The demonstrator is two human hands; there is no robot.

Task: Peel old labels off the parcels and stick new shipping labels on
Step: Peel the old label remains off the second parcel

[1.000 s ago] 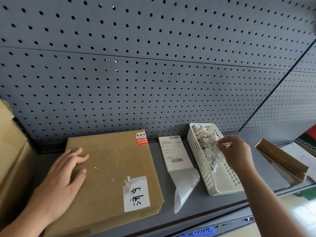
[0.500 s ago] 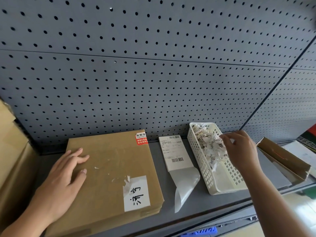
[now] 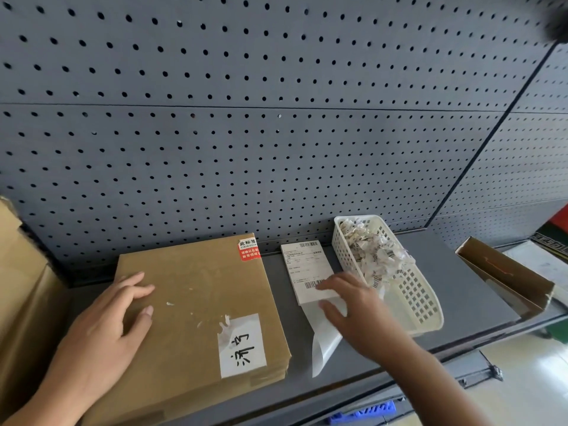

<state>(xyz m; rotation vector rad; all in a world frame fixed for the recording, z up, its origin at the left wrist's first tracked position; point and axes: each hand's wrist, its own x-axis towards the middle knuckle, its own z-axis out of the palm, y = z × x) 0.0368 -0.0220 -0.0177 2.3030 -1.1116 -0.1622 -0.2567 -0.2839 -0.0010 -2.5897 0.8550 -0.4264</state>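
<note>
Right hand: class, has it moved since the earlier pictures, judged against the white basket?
Yes. The right hand has left the white basket and come leftward, toward the person, over the shipping label sheet lying beside it.

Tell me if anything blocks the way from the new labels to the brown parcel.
Nothing visible does. Only bare shelf separates the labels, under the right hand, from the parcel. The left hand rests on the parcel's left side; its middle is free.
</note>
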